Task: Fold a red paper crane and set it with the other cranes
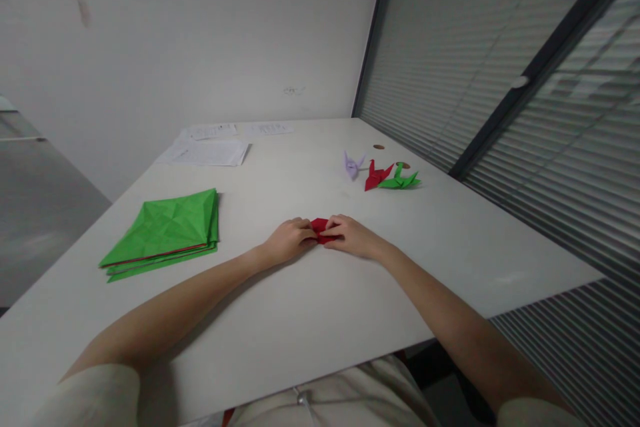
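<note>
A small piece of folded red origami paper (pixel 319 222) lies on the white table (pixel 280 340) in front of me. My left hand (pixel 291 239) grips its left side, the fingers bent over it. From the right, my right hand (pixel 350 236) pinches the same paper with thumb and fingers. The two hands nearly meet at the paper's middle. Fingers cover both sides of it, so its full shape is hidden.
Left of my hands lies a stack of creased green paper (pixel 173 224) with some red between sheets. Beyond my right hand stand a lilac paper crane (pixel 353 166), a red paper crane (pixel 376 176) and a green paper crane (pixel 400 179). Printed sheets (pixel 210 152) lie far left. Blinds (pixel 480 67) border the right.
</note>
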Tool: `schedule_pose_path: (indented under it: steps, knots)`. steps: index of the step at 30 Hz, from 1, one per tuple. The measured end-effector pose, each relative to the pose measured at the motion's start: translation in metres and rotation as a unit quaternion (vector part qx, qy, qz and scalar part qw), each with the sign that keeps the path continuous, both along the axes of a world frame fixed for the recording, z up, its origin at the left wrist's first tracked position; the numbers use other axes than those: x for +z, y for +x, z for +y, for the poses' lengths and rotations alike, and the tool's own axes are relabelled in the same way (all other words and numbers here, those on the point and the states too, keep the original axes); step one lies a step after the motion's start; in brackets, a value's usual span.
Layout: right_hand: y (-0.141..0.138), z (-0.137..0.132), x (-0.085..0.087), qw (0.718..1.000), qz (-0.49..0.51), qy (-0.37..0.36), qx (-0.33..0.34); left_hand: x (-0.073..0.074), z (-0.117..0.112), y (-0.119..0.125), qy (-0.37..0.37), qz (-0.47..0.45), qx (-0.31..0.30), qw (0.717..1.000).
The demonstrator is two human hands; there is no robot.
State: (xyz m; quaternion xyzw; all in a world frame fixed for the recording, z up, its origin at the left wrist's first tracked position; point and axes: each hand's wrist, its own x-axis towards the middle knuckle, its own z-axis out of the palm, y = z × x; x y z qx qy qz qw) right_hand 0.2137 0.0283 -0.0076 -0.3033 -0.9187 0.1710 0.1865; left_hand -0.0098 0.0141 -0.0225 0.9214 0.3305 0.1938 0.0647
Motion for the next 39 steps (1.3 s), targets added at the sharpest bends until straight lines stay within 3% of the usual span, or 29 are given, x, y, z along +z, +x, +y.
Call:
schedule_pose_path:
  steps: [10, 17, 24, 34, 39]
  knots:
    - [0.002, 0.003, -0.004, 0.997, 0.036, -0.07, -0.002, -0.001, 0.0, 0.0, 0.041, 0.012, -0.016, 0.999]
    - [-0.001, 0.008, -0.011, 0.991, 0.09, -0.088, -0.036, -0.001, 0.003, -0.005, -0.05, -0.059, -0.012, 0.997]
    - [0.005, 0.012, -0.01, 0.99, 0.076, -0.111, -0.041, 0.0, 0.004, -0.004, -0.101, -0.107, 0.019, 0.989]
    - [0.009, 0.016, -0.012, 0.99, 0.065, -0.121, -0.036, -0.002, -0.007, 0.009, -0.006, -0.024, 0.059, 0.998]
    - [0.009, 0.019, -0.016, 0.983, 0.062, -0.146, -0.091, -0.004, -0.003, 0.009, -0.053, -0.056, 0.083, 0.994]
